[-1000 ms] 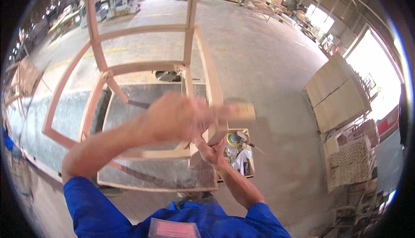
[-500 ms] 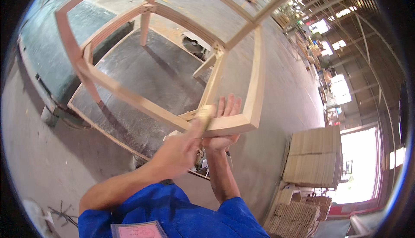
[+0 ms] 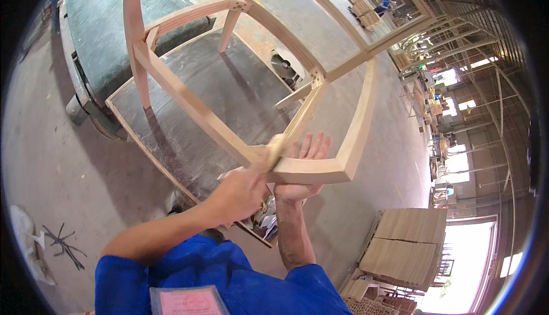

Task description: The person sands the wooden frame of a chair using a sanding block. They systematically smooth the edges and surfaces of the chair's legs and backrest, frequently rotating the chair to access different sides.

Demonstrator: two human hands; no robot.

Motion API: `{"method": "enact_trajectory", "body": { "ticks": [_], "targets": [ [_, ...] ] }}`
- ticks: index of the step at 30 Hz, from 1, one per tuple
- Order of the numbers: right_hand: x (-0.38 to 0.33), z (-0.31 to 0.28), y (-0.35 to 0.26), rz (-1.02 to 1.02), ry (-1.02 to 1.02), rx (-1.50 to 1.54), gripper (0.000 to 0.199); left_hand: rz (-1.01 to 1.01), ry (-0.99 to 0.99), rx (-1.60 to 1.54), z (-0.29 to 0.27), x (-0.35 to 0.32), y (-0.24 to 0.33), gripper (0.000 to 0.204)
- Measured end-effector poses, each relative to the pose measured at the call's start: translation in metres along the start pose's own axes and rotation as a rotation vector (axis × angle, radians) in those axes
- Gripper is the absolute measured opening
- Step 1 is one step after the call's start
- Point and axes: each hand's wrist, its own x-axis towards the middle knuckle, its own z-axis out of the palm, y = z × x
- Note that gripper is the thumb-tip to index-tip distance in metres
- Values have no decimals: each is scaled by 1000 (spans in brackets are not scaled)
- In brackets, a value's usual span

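A bare pale-wood chair frame (image 3: 194,102) stands tilted before me, its legs over a dark-topped low platform (image 3: 177,137). My left hand (image 3: 243,188) is closed round a small tan block (image 3: 276,144), blurred by motion, which looks like a sanding block. It presses on the frame near the corner where the rails meet. Under the nearest rail (image 3: 314,171) lies my right hand (image 3: 300,186), palm up. Its fingers stretch out straight behind the rail, which crosses the palm. The left thumb and fingertips are partly hidden.
A green-topped bench (image 3: 114,34) is at the far left. Beyond the platform lies a black and white round device (image 3: 283,66). Stacked boards (image 3: 406,246) stand at the right by a bright doorway. A dark spidery metal stand (image 3: 64,246) sits on the floor at lower left.
The view has shifted, so the frame and bench appear farther right and lower. My left hand and its block stay at the rail corner, still blurred. My right hand keeps its place beneath the rail.
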Motion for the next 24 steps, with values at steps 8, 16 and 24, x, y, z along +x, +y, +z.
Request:
{"method": "enact_trajectory", "body": {
  "ticks": [8, 16, 24],
  "targets": [
    [-1, 0, 3, 25, 40, -31, 86, 240, 36, -149, 9, -1, 16, 61],
    [73, -24, -53, -171, 155, -555, 72, 697, -38, -30, -20, 39, -22, 51],
    [171, 7, -89, 362, 133, -394, 72, 743, -65, -407, 2, 127, -19, 55]
  ]
}}
